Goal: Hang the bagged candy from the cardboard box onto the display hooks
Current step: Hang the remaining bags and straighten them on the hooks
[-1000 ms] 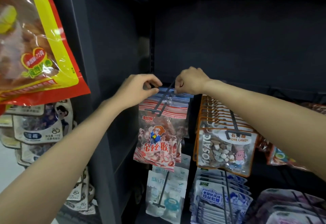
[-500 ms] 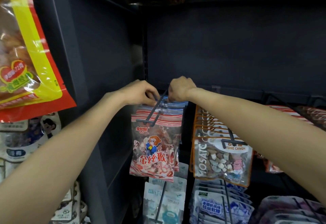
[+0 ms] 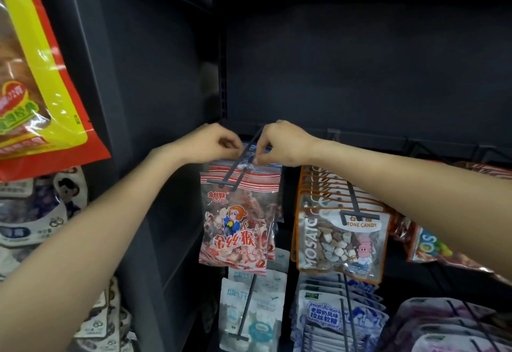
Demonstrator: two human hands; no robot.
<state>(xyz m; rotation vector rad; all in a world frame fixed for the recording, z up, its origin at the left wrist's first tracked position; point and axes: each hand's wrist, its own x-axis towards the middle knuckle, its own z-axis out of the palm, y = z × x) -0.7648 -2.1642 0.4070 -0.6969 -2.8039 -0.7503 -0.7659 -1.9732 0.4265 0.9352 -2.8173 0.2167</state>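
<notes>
Both hands were up at the far end of the display hook (image 3: pixel 243 163): left hand (image 3: pixel 213 144) and right hand (image 3: pixel 282 144) each pinched the top edge of a red monkey candy bag (image 3: pixel 235 224) behind the front one. Best slid straight back along the rod, header kept level. Count: two hands, one hook worked, several red bags stacked on it, too overlapped to number; the stone candy bags (image 3: pixel 340 241) hung just right.
</notes>
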